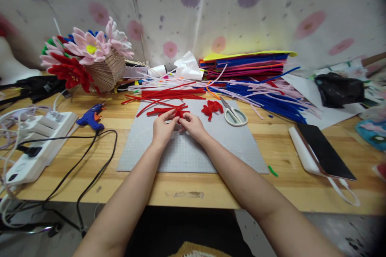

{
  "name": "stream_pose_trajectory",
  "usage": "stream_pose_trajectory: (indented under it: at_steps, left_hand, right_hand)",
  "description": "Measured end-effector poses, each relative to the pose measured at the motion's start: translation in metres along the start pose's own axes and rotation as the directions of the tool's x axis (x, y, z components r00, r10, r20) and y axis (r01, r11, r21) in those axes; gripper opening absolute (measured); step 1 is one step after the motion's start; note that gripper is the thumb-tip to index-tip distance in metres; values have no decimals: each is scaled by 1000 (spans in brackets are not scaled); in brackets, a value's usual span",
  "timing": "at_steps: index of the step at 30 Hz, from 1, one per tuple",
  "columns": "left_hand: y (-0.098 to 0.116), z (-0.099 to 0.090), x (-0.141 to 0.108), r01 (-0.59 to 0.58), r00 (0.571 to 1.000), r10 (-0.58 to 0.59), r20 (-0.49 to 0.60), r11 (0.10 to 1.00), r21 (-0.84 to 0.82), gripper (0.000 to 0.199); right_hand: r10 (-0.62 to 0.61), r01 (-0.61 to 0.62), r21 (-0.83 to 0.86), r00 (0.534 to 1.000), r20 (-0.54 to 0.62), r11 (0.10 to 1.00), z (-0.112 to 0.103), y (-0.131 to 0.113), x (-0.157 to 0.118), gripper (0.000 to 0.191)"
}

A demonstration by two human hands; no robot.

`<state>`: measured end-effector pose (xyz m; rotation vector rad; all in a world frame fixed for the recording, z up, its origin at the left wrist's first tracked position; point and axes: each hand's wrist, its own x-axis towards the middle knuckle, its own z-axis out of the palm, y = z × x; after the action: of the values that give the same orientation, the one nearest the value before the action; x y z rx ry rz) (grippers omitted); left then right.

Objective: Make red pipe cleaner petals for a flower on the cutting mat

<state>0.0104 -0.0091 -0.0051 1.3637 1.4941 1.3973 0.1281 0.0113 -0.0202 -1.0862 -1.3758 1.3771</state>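
Note:
My left hand (164,125) and my right hand (192,124) meet over the grey cutting mat (187,154). Between their fingertips is a bent red pipe cleaner (179,113), pinched from both sides. Part of it is hidden by the fingers. Just behind my left hand lie loose red pipe cleaners (153,111). Right of my right hand, finished-looking red curled pieces (212,108) rest on the mat. Beside them is a pair of scissors (235,116) with pale handles, its blades pointing away from me.
A blue glue gun (92,117) and a white power strip (39,146) with cables stand left. A basket of pipe-cleaner flowers (104,72) is behind them. Blue pipe cleaners (271,102) and a stack of coloured bundles (244,66) lie at the back; a phone (324,150) sits right.

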Motion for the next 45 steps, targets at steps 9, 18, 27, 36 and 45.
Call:
stream_pose_trajectory:
  at_steps: [9, 18, 27, 36, 45]
  left_hand:
    - [-3, 3, 0, 147, 989, -149, 4, 972, -185, 29]
    - [2, 0, 0, 94, 995, -96, -10, 987, -129, 33]
    - [2, 0, -1, 133, 991, -133, 8, 985, -110, 28]
    - [1, 2, -2, -60, 998, 60, -3, 997, 43, 28]
    - [-4, 1, -1, 22, 1000, -20, -16, 995, 98, 21]
  right_hand:
    - [-14, 2, -95, 992, -126, 995, 0, 5, 1, 14]
    - [3, -2, -17, 999, 45, 1000, -2, -6, -2, 19]
    - [-6, -1, -84, 996, -84, 996, -1, 0, 0, 14]
    - [13, -10, -47, 998, 66, 999, 0, -4, -4, 13]
    - [-27, 17, -115, 995, -94, 993, 3, 1, -4, 12]
